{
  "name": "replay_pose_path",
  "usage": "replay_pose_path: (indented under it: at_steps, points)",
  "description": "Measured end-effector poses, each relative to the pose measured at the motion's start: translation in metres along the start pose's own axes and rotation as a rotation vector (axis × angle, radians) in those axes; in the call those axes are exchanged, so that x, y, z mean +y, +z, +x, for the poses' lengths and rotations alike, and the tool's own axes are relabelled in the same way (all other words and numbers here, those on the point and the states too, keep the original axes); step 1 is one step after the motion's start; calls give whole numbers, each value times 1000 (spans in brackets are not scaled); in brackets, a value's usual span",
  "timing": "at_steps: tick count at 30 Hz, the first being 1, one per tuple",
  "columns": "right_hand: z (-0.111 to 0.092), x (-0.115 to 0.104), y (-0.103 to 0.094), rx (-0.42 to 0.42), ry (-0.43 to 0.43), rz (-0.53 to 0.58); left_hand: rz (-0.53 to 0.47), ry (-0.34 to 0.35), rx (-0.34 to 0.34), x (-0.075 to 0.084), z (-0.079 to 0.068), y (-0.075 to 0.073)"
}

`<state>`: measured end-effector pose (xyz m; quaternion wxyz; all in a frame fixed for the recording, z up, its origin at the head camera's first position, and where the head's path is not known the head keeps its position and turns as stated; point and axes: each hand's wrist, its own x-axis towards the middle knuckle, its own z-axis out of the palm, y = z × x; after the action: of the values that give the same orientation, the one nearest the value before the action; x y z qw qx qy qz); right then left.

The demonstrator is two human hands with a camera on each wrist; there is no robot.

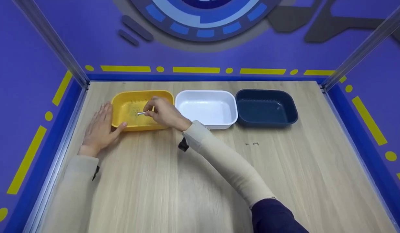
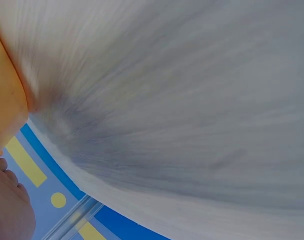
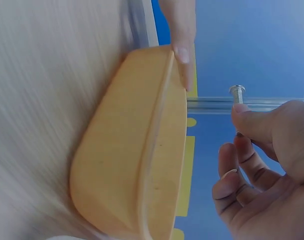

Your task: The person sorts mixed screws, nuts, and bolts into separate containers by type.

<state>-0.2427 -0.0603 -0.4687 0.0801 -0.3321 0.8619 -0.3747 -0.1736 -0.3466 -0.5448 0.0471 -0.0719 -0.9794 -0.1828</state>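
My right hand (image 1: 164, 111) is over the yellow bin (image 1: 140, 128), pinching a silver bolt (image 1: 141, 113) between thumb and fingertips. In the right wrist view the bolt (image 3: 237, 93) shows its flat round head and threaded shank, above the bin's rim (image 3: 154, 135). My left hand (image 1: 101, 127) rests against the left side of the yellow bin, fingers extended and thumb by the front rim. The left wrist view catches only part of that hand (image 2: 11, 205) beside the bin's wall (image 2: 7, 95). Small dark specks lie on the bin's floor; too small to tell what they are.
A white bin (image 1: 206, 126) stands right of the yellow one, and a dark blue bin (image 1: 268, 124) right of that. Two small dark pieces (image 1: 252, 143) lie on the wooden table (image 1: 148, 187). Blue-purple panels with metal posts (image 1: 52, 38) enclose the back and sides.
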Motion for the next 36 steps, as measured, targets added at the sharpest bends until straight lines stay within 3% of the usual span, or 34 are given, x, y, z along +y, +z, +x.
replay_pose_path:
  at_steps: [11,20,36]
  points:
    - [26,-1,-8,44,68,-25,14,-13,-18,1,0,1]
    - [31,5,-15,70,73,-38,12,-29,-15,2,0,-1]
    - [45,23,-3,72,189,-4,18,-30,-16,2,0,2]
